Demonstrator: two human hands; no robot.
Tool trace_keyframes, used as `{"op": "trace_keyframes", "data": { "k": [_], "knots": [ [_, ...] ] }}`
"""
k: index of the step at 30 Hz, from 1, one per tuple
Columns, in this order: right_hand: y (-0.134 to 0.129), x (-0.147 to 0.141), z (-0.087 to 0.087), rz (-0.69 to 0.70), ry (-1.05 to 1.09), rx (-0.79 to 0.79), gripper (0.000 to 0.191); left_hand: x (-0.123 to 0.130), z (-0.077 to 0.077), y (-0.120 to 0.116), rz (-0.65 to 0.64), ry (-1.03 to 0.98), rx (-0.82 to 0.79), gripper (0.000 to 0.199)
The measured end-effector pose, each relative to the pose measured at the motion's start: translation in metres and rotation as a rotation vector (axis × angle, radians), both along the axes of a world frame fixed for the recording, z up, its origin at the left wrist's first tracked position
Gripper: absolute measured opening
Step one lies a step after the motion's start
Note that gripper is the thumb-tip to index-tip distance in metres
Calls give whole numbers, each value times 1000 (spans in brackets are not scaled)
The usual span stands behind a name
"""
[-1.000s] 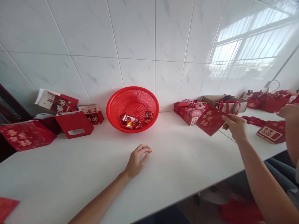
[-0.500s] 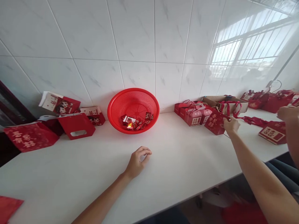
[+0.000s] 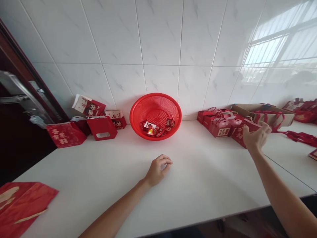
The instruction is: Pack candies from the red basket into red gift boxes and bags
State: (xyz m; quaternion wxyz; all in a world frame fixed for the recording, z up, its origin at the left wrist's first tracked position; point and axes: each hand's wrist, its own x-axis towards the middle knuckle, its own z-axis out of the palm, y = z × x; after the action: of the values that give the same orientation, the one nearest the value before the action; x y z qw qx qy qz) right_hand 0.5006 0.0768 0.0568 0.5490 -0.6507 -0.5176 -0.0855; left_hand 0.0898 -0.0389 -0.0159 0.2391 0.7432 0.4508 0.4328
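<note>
My left hand (image 3: 159,169) rests on the white table (image 3: 195,185), its fingers curled in toward the thumb around a small gap with nothing in it. My right hand (image 3: 256,137) is open with fingers spread, just beside a red gift box (image 3: 239,134) with pale characters. That box stands at the near right end of a cluster of pink-red candy boxes (image 3: 219,127) with ribbon handles. Part of the red box is hidden behind the right hand. In front of the wall, a red plastic basket (image 3: 133,114) holds several small wrapped candies (image 3: 157,129).
Several red gift boxes (image 3: 65,134) stand at the left near a dark door (image 3: 15,132). A red paper bag (image 3: 27,205) lies at the near left. Behind my right hand is a cardboard box (image 3: 284,114) with red ribbons; more ribbons (image 3: 300,137) lie at the right.
My right hand has let go of the red gift box, which now stands against the candy boxes. The view has turned left. My left hand stays on the table.
</note>
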Motion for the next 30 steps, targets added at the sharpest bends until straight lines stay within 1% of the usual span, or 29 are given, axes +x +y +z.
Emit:
{"op": "trace_keyframes", "data": {
  "k": [1,2,4,5,6,8,10,12,14,16,18,19,21,23,25,26,28,29,30],
  "knots": [
    [-3,-17,-2,-37,8,26,32,0,0,0,1,5,2,18],
    [-8,-37,-5,30,-20,31,33,-1,0,0,3,11,7,18],
    [-18,-80,-13,276,-74,13,27,-4,1,0,15,23,25,18],
    [-25,-103,-19,443,-129,-17,24,-5,3,0,25,29,42,18],
    [-32,-124,-27,590,-176,-30,22,-8,5,0,38,37,64,18],
    [-48,-162,-43,837,-269,-54,19,-13,11,0,76,66,119,18],
    [-62,-189,-60,1012,-344,-75,21,-22,21,-2,132,112,174,19],
    [-73,-204,-73,1112,-411,-90,24,-36,34,-8,204,168,225,21],
    [-79,-210,-82,1163,-497,-121,26,-58,48,-18,293,223,269,21],
    [-81,-211,-86,1163,-539,-155,27,-86,62,-32,430,268,304,20],
    [-81,-210,-88,1148,-541,-167,27,-119,75,-50,640,277,343,19],
    [-81,-211,-89,1146,-543,-160,27,-135,81,-58,751,276,339,18],
    [-80,-212,-90,1159,-561,-134,29,-164,91,-73,980,203,314,18],
    [-80,-214,-92,1169,-576,-126,30,-185,101,-81,1128,53,223,19],
    [-80,-215,-93,1163,-576,-138,30,-198,110,-77,1199,-29,149,21],
    [-80,-215,-94,1157,-571,-146,30,-202,115,-70,1220,-30,127,22],
    [-80,-215,-96,1152,-557,-159,30,-208,123,-46,1233,59,94,25],
    [-80,-215,-96,1152,-548,-166,30,-212,128,-30,1236,136,85,27],
    [-80,-214,-96,1150,-539,-175,30,-215,132,-13,1205,249,87,29]
  ]
}}
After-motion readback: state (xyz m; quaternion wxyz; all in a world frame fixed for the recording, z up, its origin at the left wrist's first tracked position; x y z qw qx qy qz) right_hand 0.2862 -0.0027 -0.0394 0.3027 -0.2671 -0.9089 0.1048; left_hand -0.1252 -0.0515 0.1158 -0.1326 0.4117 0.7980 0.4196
